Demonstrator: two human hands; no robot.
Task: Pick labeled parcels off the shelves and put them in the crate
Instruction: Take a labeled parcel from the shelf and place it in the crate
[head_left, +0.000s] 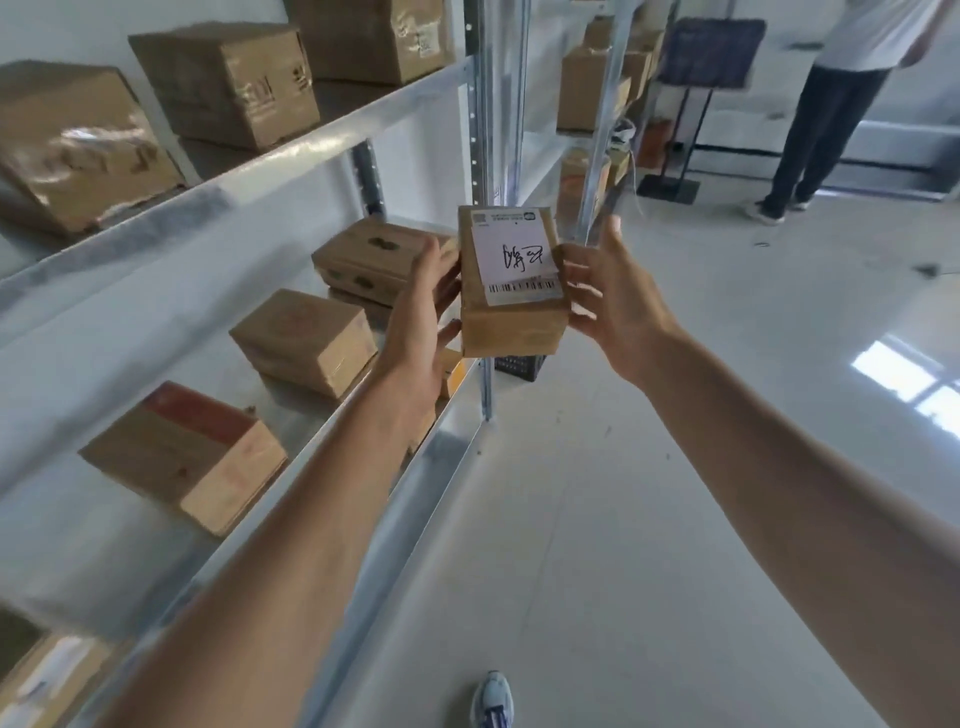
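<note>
- The parcel (511, 322), a small brown cardboard box, is held up in the air in the aisle, just off the front edge of the shelves (311, 150), between both hands.
- The left hand (415, 312) grips its left side, fingers curled against the cardboard and thumb below.
- The right hand (613, 301) grips its right side, fingers wrapped onto the face and thumb raised above.
- A white label (514, 254) covers the upper face. It carries a black handwritten scrawl that I cannot read, and the small print along its top edge is too blurred to make out.
- A barcode strip (524, 288) lies slanted under the label; its digits are illegible.
- A dark crate (519, 366) stands on the floor (649, 467) beyond, partly hidden behind the parcel.
- Other cardboard boxes (306, 338) sit on the shelves; their printing is blurred.
- Another person (831, 114) stands far right.
- A light-coloured shoe (492, 699) shows at the bottom.
</note>
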